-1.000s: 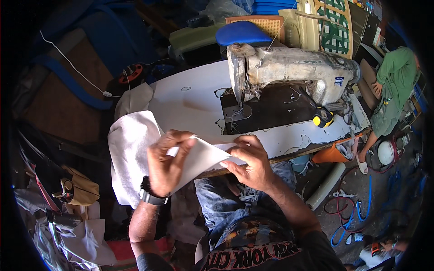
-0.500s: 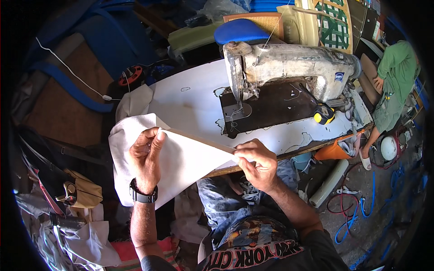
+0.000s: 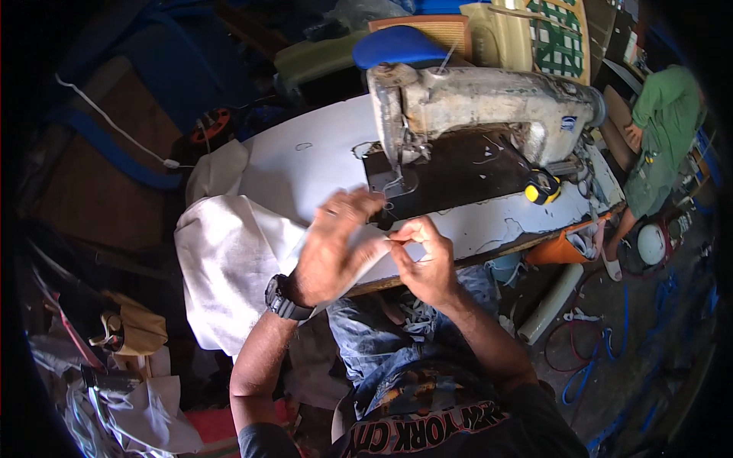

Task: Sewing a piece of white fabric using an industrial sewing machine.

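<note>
A large piece of white fabric drapes over the left end of the sewing table and hangs off its front edge. My right hand pinches the narrow right corner of this fabric between thumb and fingers. Just left of it, my left hand lies over the fabric's edge, fingers stretched out and thumb apart, somewhat smeared by motion. A black watch is on that wrist. Beyond both hands stands an old, worn sewing machine, its needle end above a metal plate.
A black and yellow tape measure rests on the white tabletop, right of the machine's bed. An orange bag hangs at the table's front. A person in green sits at far right. A pale roll and hoses lie on the floor.
My left hand has let go of the fabric's upper left edge and moved right, close to my right hand. The right hand keeps its pinch on the corner; the lifted fabric has sunk.
</note>
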`<action>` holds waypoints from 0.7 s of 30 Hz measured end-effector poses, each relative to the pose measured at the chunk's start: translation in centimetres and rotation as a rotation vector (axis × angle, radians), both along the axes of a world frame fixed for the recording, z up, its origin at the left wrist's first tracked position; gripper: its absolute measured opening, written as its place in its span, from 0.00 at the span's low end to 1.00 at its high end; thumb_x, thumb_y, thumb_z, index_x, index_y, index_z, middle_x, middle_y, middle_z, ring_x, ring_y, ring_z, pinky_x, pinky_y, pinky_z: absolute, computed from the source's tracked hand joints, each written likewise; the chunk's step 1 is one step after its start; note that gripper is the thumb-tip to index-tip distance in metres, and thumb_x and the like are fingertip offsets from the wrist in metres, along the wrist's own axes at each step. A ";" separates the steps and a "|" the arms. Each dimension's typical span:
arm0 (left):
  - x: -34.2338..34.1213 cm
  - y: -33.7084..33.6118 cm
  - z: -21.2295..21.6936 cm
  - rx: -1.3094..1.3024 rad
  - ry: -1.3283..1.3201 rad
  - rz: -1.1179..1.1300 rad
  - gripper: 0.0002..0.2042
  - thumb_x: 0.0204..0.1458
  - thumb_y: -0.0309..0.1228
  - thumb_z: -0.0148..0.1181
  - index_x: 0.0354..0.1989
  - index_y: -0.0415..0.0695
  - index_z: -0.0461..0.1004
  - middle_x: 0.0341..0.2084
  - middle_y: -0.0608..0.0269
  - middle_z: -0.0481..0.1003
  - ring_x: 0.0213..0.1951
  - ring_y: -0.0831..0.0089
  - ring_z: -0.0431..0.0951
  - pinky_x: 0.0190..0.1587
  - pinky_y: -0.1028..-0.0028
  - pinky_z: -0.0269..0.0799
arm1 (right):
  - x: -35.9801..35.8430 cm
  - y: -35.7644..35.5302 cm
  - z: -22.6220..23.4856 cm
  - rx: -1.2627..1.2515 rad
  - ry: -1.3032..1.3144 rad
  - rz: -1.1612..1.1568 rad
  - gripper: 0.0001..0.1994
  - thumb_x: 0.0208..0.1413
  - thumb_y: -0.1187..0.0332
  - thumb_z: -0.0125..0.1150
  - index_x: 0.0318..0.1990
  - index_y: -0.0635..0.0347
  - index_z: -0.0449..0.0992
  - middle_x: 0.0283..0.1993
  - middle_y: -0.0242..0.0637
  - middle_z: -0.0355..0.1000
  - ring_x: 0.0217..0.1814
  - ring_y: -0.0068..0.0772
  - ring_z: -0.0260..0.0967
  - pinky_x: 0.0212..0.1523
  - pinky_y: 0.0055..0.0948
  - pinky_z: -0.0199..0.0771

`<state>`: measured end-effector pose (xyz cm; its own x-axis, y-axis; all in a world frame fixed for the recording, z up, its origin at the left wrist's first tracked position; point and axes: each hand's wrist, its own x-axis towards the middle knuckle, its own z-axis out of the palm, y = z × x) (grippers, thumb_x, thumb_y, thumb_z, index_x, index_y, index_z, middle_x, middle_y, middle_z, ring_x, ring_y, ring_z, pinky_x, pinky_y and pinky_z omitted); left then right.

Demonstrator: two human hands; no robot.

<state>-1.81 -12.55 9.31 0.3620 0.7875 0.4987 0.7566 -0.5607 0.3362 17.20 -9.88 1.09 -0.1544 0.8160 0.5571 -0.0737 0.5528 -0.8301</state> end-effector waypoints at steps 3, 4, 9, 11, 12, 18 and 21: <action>0.9 0.8 -0.9 -0.275 -0.002 -0.202 0.37 0.55 0.51 0.69 0.68 0.41 0.68 0.62 0.46 0.72 0.67 0.49 0.70 0.75 0.42 0.48 | 0.7 -0.7 0.1 0.072 0.008 0.075 0.10 0.54 0.81 0.68 0.41 0.63 0.74 0.34 0.42 0.75 0.37 0.37 0.79 0.41 0.33 0.79; -0.1 1.4 -2.0 -0.300 0.033 -0.199 0.36 0.52 0.53 0.70 0.63 0.40 0.72 0.59 0.46 0.75 0.64 0.50 0.72 0.74 0.43 0.51 | 0.9 -0.7 -0.3 0.110 -0.029 0.042 0.09 0.55 0.80 0.68 0.42 0.63 0.75 0.36 0.42 0.76 0.38 0.36 0.79 0.42 0.33 0.79; 0.3 0.4 -2.2 -0.366 -0.128 -0.141 0.12 0.52 0.25 0.73 0.44 0.37 0.80 0.35 0.53 0.80 0.38 0.55 0.80 0.43 0.64 0.74 | 1.3 -0.7 -0.3 0.069 -0.030 0.034 0.08 0.56 0.80 0.68 0.40 0.64 0.75 0.35 0.41 0.77 0.37 0.38 0.80 0.39 0.34 0.78; 1.1 0.7 -2.6 -0.394 -0.120 -0.100 0.09 0.53 0.24 0.73 0.41 0.37 0.82 0.31 0.55 0.80 0.33 0.65 0.80 0.39 0.69 0.74 | 2.1 -0.5 -0.6 0.063 -0.051 0.013 0.08 0.55 0.81 0.67 0.39 0.63 0.74 0.34 0.41 0.76 0.36 0.40 0.79 0.38 0.35 0.78; 1.1 0.9 -3.2 -0.380 -0.180 -0.121 0.08 0.54 0.24 0.72 0.40 0.37 0.82 0.30 0.56 0.80 0.32 0.67 0.79 0.39 0.69 0.74 | 2.4 -0.6 -1.0 0.061 -0.071 0.005 0.08 0.55 0.81 0.67 0.39 0.63 0.75 0.35 0.41 0.76 0.36 0.40 0.79 0.38 0.35 0.78; -0.7 1.3 -6.5 -0.366 -0.393 -0.064 0.06 0.55 0.24 0.73 0.36 0.36 0.82 0.29 0.62 0.81 0.32 0.76 0.77 0.38 0.73 0.73 | 15.4 3.4 -0.3 0.168 -0.285 -0.515 0.07 0.57 0.80 0.65 0.41 0.60 0.78 0.36 0.39 0.77 0.35 0.38 0.77 0.40 0.34 0.78; -0.1 1.5 -6.6 -0.391 -0.414 -0.059 0.06 0.55 0.24 0.72 0.36 0.35 0.81 0.30 0.61 0.81 0.33 0.75 0.77 0.40 0.73 0.73 | 26.3 9.1 4.2 -0.022 -0.820 -0.949 0.04 0.59 0.75 0.64 0.36 0.61 0.74 0.32 0.46 0.80 0.37 0.48 0.81 0.37 0.48 0.78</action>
<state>-1.91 -11.02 2.69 0.2472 0.9264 0.2842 0.4890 -0.3725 0.7887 43.48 -0.81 5.33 0.2043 0.8031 0.5597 0.8867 0.0905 -0.4534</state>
